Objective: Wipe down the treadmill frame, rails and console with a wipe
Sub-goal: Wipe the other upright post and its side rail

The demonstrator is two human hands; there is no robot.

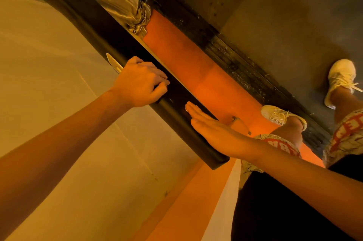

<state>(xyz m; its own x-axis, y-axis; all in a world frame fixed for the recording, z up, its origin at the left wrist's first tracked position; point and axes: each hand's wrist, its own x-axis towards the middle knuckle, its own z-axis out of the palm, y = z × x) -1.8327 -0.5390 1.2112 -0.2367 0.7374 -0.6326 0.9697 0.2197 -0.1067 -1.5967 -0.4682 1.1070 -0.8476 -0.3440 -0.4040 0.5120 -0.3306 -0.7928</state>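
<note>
Left hand [139,81] curls over the black rail [172,107]; right hand [214,132] lies flat on it, fingers straight — no wipe visible. Long overlapping strokes lengthwise would serve best.

The rail [174,101] lies bare between the left hand [140,83] and right hand [214,132], each blocking its stretch

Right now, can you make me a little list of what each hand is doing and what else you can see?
left hand: grips the black handrail, fingers curled over it
right hand: lies flat on the same handrail, fingers straight
wipe: none visible in either hand
sticker: pale, on the handrail just beyond the left hand
sneakers: two pale lace-up ones, down below the handrail
</note>
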